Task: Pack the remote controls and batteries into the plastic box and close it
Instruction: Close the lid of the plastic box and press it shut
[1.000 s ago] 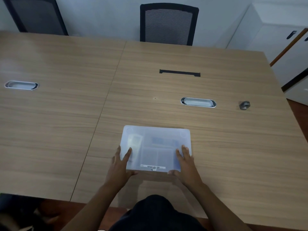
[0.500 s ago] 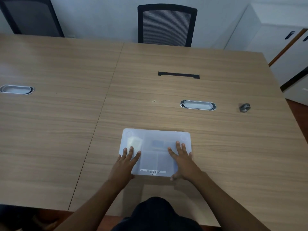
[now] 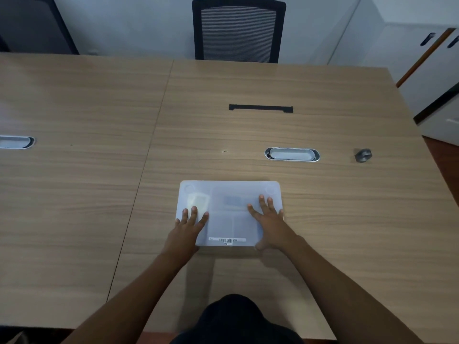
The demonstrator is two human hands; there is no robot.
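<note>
The translucent plastic box (image 3: 229, 192) lies flat on the wooden table, near its front edge, with the lid down. Through the lid a pale remote control (image 3: 198, 201) shows faintly at the left, and darker bluish shapes (image 3: 233, 201) show in the middle. My left hand (image 3: 187, 230) rests flat on the lid's left front part, fingers spread. My right hand (image 3: 269, 224) lies flat on the right front part, its thumb at the front edge. A barcode label (image 3: 227, 240) sits on the box's near edge.
A small grey round object (image 3: 363, 155) lies at the right of the table. Two oval cable ports (image 3: 292, 154) (image 3: 15, 142) and a black slot (image 3: 260, 108) are set into the top. A black mesh chair (image 3: 238, 31) stands behind; white cabinets (image 3: 422, 60) at the right.
Both hands have slid from the box's front corners up onto the lid and now lie flat on it. The box has stayed in place.
</note>
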